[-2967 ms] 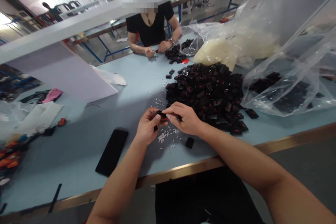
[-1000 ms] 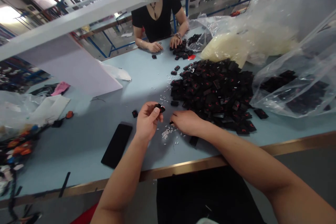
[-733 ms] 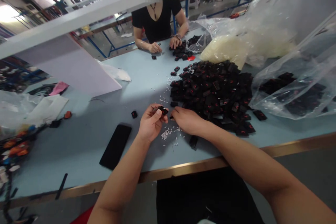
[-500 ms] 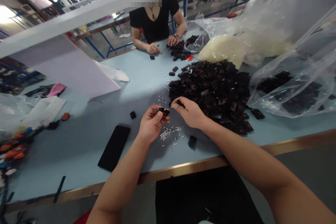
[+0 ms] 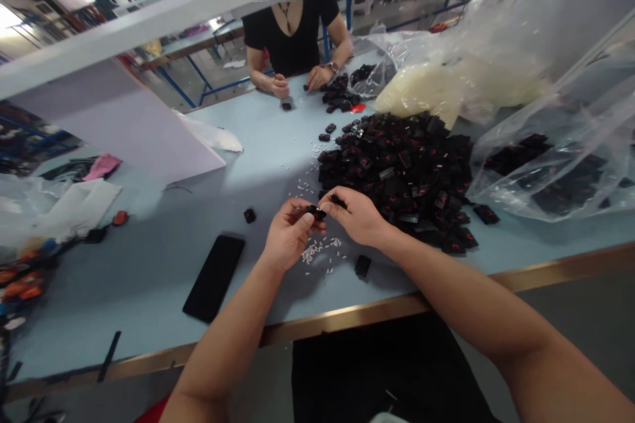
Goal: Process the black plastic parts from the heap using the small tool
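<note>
- Blk plastic pc (image 5: 315,213) pinched in L hand (image 5: 290,234) fingertips
- R hand (image 5: 360,217) fingers pressed together, pinching sm. dark item (image 5: 338,199)
- White bits (image 5: 315,252) by blk pile (image 5: 397,178) could be scattered by slipped pinch

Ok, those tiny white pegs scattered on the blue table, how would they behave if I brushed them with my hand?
They'd probably scatter easily: the tiny white pegs look light and stiff, and their slim, rounded shape seems apt to roll. Strays lying apart on the smooth-looking blue table suggest little grip.
</note>
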Demonstrator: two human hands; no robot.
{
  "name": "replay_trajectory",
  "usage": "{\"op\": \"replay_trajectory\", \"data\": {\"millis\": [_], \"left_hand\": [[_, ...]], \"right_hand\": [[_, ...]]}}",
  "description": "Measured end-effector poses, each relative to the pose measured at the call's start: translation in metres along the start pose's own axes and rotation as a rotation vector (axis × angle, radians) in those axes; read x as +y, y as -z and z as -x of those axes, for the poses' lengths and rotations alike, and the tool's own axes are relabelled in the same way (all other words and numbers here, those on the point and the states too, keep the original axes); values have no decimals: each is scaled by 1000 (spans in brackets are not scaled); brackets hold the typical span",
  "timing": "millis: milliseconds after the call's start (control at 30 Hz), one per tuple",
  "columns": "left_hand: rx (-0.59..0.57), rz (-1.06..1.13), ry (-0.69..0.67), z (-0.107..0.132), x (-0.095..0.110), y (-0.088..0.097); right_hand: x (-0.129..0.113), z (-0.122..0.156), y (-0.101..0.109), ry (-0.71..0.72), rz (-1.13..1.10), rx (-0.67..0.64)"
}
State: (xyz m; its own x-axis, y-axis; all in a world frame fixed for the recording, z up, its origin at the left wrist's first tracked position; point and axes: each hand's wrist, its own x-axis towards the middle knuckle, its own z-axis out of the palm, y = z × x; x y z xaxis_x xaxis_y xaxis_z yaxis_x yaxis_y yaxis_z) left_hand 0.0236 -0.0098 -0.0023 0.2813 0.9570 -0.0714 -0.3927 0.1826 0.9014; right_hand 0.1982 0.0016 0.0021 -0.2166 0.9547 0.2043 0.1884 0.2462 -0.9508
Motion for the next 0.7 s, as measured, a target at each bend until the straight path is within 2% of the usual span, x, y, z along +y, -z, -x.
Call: {"op": "replay_trajectory", "data": {"millis": [267,500,700], "left_hand": [[-15,-15,-1,1,2,-2],[-54,-58,-20,2,3,1],[-32,-57,8,3,6,-1]], "right_hand": [[0,1,0,4,-19,5],[-4,-2,5,-110,-260,-119],[-3,-2,6,-146,-367,-106]]}}
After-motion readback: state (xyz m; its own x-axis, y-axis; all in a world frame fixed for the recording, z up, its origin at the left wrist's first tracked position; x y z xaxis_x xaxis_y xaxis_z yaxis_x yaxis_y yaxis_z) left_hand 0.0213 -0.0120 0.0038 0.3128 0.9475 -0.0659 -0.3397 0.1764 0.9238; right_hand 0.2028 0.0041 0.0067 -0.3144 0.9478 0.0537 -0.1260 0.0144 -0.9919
